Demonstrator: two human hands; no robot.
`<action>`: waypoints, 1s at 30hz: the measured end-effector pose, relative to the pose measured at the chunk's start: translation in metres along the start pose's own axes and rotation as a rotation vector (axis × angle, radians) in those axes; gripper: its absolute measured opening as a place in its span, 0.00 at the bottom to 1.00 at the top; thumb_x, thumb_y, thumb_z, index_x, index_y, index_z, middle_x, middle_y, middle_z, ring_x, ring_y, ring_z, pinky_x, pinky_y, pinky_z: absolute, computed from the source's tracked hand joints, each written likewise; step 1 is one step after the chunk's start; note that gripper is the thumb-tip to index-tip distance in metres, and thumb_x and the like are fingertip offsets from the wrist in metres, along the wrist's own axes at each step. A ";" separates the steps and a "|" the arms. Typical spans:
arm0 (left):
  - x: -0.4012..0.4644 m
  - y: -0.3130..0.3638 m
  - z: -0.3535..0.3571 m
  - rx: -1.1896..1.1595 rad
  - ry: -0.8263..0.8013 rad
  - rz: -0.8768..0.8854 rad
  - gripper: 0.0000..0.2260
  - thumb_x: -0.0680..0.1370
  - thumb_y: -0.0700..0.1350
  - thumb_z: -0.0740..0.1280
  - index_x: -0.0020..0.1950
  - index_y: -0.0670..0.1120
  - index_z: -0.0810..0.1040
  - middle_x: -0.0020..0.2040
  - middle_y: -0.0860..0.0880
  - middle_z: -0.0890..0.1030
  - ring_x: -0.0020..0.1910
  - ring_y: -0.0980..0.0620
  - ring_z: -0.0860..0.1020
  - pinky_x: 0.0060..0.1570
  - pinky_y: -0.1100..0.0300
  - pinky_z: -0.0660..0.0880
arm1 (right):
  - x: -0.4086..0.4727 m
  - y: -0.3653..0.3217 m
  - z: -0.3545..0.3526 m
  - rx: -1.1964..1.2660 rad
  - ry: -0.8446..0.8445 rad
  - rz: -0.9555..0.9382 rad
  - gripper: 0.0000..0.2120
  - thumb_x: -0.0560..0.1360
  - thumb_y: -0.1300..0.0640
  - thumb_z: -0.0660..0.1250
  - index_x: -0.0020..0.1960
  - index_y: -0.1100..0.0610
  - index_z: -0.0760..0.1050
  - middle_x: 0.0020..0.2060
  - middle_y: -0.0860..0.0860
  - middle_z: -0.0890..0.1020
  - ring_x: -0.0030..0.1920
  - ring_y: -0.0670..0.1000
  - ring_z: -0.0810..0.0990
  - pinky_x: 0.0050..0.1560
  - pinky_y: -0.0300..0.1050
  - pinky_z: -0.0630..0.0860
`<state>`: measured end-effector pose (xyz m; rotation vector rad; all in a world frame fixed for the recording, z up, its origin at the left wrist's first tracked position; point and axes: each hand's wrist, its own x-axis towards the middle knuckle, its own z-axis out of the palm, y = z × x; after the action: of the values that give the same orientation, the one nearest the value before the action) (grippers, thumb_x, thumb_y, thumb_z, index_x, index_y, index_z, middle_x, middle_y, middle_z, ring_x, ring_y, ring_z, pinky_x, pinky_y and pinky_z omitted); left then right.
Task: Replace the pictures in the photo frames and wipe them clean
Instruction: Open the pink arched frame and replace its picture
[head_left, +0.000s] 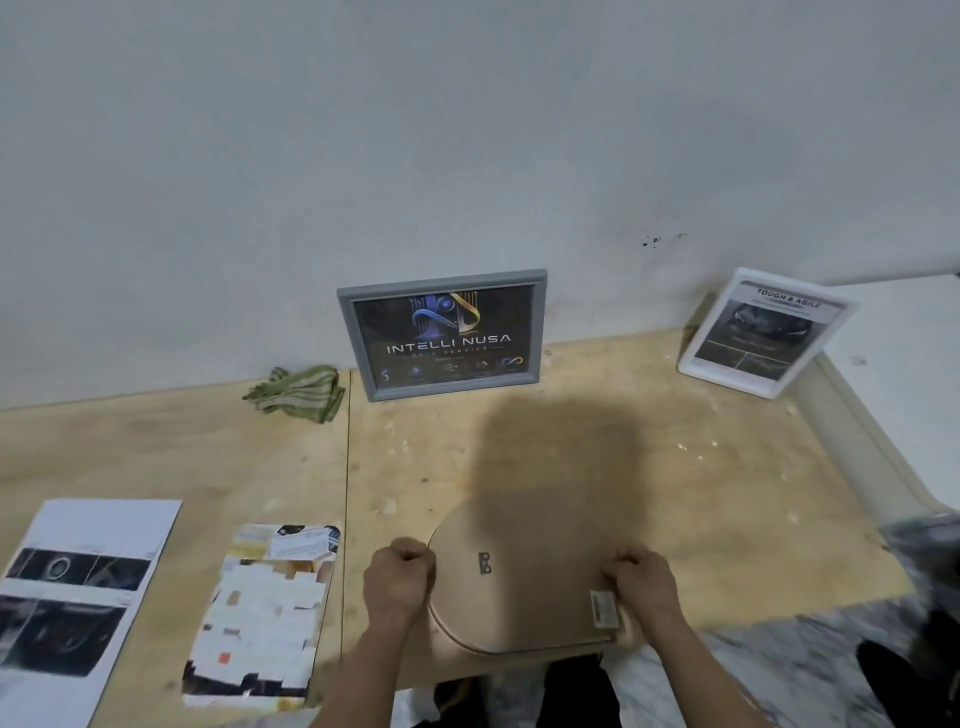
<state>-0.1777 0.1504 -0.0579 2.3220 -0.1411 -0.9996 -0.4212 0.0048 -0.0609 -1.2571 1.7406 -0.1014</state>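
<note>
Near the front edge of the desk (571, 457), at the middle, a round-cornered wooden frame (519, 571) lies face down, its plain back up with a small metal hanger (484, 563) at the centre and a sticker label (605, 609) near its right corner. Both hands grip it with curled fingers: the left hand (397, 577) on its left edge, the right hand (641, 579) on its right edge.

Left of the frame a printed picture (265, 613) of pale blocks lies flat, and further left, near the desk's left end, lies a white sheet (78, 592) with dark photos.

At the far side, a grey frame (442, 332) holding a dark picture lettered "INTELLI NUSA" leans upright against the wall (467, 130). Just left of it sits a crumpled green cloth (298, 392), close to the wall. At the far right a white frame (763, 332) headed "TOUGH & AGILE" stands tilted back at the desk's corner, well apart from the grey one.
</note>
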 end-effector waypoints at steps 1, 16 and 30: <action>0.000 -0.001 0.001 0.010 0.000 0.013 0.12 0.75 0.43 0.72 0.33 0.55 0.78 0.37 0.50 0.80 0.43 0.45 0.78 0.43 0.60 0.68 | -0.002 0.001 0.001 -0.015 0.020 -0.006 0.07 0.70 0.65 0.67 0.34 0.59 0.75 0.34 0.58 0.81 0.37 0.57 0.78 0.35 0.46 0.69; -0.002 -0.017 0.004 -0.032 -0.018 0.027 0.02 0.74 0.41 0.71 0.45 0.48 0.81 0.42 0.49 0.83 0.46 0.45 0.78 0.44 0.59 0.67 | -0.011 -0.002 0.005 -0.242 0.047 -0.059 0.06 0.72 0.61 0.67 0.39 0.50 0.76 0.41 0.54 0.81 0.46 0.58 0.80 0.39 0.41 0.69; -0.005 -0.019 -0.011 -0.278 -0.261 -0.028 0.07 0.70 0.28 0.69 0.46 0.33 0.80 0.33 0.46 0.78 0.32 0.49 0.73 0.28 0.61 0.69 | -0.013 -0.007 0.001 0.397 -0.196 0.072 0.05 0.76 0.64 0.68 0.42 0.63 0.80 0.40 0.59 0.83 0.38 0.57 0.80 0.37 0.45 0.75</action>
<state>-0.1757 0.1727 -0.0595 1.9429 -0.0680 -1.2494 -0.4156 0.0122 -0.0492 -0.8824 1.5034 -0.2597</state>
